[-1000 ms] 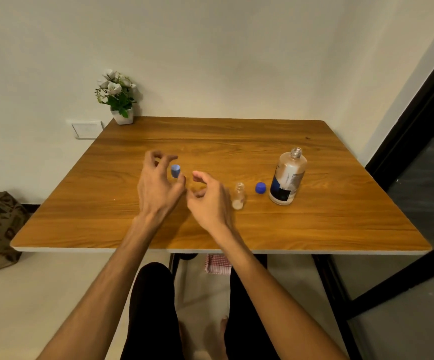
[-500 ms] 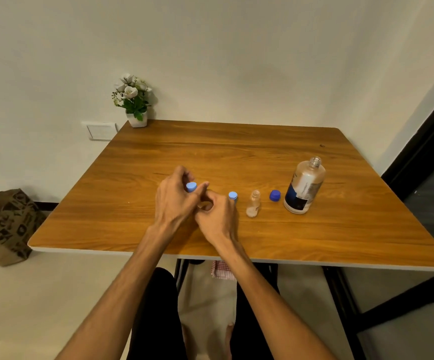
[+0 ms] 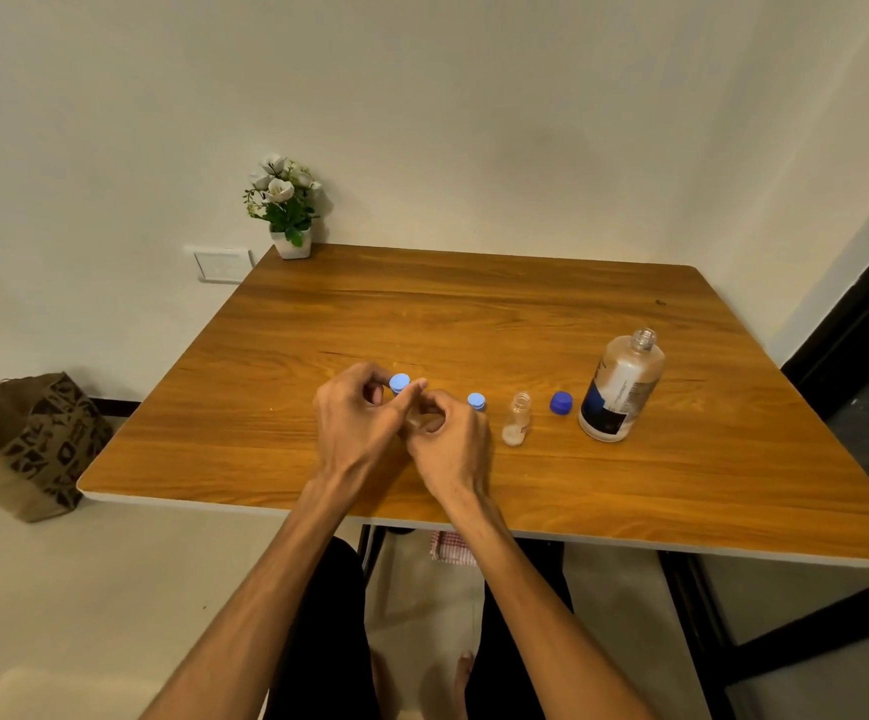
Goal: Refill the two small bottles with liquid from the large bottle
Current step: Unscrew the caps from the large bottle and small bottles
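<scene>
Step, cap removal: left hand (image 3: 357, 423) pinches light-blue cap (image 3: 399, 381), right hand (image 3: 450, 439) curls round a mostly hidden small bottle; second small bottle (image 3: 517, 419) and large bottle (image 3: 621, 392) stand uncapped on worktop (image 3: 682, 485); advised: steady base, lift cap straight, park aside.

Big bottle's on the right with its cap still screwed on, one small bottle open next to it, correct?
Not quite. The head view shows the big bottle uncapped, its neck open; a dark blue cap lies on the table between it and the open small bottle.
</scene>
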A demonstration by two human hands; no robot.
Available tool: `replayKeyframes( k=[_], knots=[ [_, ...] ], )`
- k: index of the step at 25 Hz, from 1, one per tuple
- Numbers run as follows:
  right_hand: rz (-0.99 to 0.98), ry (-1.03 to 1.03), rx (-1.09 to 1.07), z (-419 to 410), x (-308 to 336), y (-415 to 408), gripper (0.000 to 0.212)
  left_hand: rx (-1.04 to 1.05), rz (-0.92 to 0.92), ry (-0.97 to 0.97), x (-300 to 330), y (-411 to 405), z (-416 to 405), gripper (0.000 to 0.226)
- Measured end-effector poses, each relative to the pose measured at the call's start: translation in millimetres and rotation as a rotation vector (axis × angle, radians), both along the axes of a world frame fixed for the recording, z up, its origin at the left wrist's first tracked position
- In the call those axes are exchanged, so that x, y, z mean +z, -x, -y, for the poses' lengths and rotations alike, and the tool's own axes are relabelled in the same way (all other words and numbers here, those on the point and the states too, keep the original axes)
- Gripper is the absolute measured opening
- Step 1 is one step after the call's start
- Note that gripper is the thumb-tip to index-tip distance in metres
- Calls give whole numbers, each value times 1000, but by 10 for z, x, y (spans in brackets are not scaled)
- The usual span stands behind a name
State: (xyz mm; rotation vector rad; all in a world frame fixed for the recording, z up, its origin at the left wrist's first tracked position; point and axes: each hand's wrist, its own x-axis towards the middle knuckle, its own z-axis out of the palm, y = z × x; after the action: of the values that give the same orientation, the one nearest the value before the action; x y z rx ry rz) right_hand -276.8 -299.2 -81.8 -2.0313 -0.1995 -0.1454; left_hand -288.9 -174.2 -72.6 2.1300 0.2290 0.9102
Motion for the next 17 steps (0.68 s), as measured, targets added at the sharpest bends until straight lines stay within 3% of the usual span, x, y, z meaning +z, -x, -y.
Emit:
replayKeyframes(
  k=[7, 11, 13, 15, 17],
  knots=[
    [-13, 0, -28, -37, -74, -41, 33, 167, 111, -53, 144, -49, 75, 39],
    [-18, 11, 22, -23, -103, -39, 39, 219, -148, -103, 19, -114, -167, 31],
    [-31, 52, 38, -6, -103, -8, 56, 222, -338, -134, -135, -94, -246, 29],
    [-36, 41, 43, 38, -93, 34, 69, 197, -415, -119, -216, -76, -269, 32],
    [-27, -15, 37, 141, -66, 113, 69, 175, -424, -108, -229, -65, -276, 39]
  ],
)
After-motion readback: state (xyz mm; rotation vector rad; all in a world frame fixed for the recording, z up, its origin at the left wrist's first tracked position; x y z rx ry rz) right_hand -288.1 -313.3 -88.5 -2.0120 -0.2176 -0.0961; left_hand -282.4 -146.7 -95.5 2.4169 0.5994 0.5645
